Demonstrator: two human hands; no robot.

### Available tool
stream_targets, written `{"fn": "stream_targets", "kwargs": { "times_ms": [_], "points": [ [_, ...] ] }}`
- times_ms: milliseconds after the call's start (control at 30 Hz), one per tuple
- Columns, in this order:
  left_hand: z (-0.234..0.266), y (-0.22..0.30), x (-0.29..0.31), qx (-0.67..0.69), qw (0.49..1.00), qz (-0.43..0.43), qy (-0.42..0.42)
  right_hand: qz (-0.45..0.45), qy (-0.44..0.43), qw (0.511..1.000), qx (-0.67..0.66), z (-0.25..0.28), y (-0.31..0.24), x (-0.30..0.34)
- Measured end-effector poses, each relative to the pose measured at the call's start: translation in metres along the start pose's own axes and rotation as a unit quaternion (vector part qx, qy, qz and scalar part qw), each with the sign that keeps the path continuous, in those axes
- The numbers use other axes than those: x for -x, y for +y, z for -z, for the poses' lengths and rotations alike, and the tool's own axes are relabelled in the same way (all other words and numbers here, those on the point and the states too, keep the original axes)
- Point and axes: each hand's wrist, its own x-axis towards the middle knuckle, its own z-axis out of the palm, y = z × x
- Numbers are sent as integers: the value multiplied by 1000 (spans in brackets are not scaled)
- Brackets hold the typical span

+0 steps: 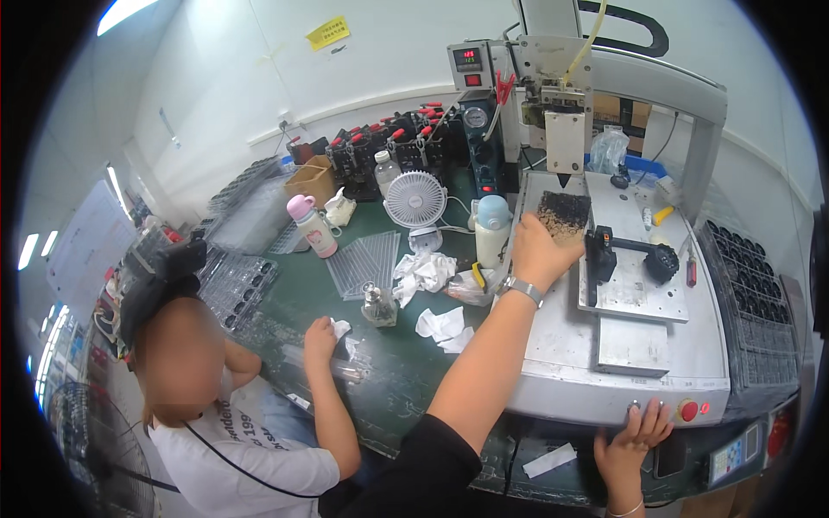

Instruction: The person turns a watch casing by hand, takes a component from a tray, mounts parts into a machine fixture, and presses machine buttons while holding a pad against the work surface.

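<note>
My left hand (548, 250) reaches forward to the machine bed and grips a block (565, 214), black on its far part and crumbly brown on its near part. Just above the block hangs the machine's pointed dispensing tip (564, 180). My right hand (635, 445) is at the machine's front panel (570, 399), fingers stretched out, fingertips at the silver buttons. Beside them sits a red stop button (687, 410). A metal fixture plate (639, 298) with a black clamp and a black knob (662, 262) lies right of my left hand.
A co-worker sits at left, a hand (319, 341) beside white tissue. On the green table (285, 324) stand a small fan (415, 200), two bottles, a glass bottle (378, 304) and crumpled tissues (426, 274). Stacked black trays (753, 302) flank the machine's right; a keypad controller (734, 451) lies near right.
</note>
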Motion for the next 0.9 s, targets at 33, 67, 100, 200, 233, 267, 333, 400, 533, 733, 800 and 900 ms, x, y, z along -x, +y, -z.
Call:
{"fn": "stream_targets", "kwargs": {
  "times_ms": [33,67,100,200,233,267,333,400,533,733,800,900],
  "points": [
    [-2,-3,-2,0,1000,-1,1,0,1,1000,0,0,-1,-1],
    [-4,-8,-4,43,999,-8,12,-2,0,1000,1,-1,-3,-2],
    [-4,-10,-6,86,996,-16,22,-4,-2,1000,1,0,-4,-2],
    [-7,-13,-12,185,981,51,-6,-9,-3,1000,-2,1,-4,-3],
    [-7,-11,-11,187,981,50,-8,-10,-3,1000,2,0,-3,-3],
    [-7,-9,-11,212,975,64,-17,-10,4,1000,2,-1,-2,-3],
    [-8,-11,-12,236,968,78,-24,-8,12,1000,1,-1,-2,-4],
    [-13,-17,-18,269,959,84,-35,-11,12,1000,1,-2,-2,-4],
    [-8,-21,-17,300,948,107,-29,-2,24,1000,-10,-3,-6,-6],
    [-23,-7,-13,436,884,133,-106,-2,11,1000,7,-10,13,10],
    [-12,-9,-13,436,878,139,-140,22,16,1000,12,-8,13,7],
    [1,-10,-12,449,875,140,-111,4,24,999,30,-13,0,2]
  ]
}}
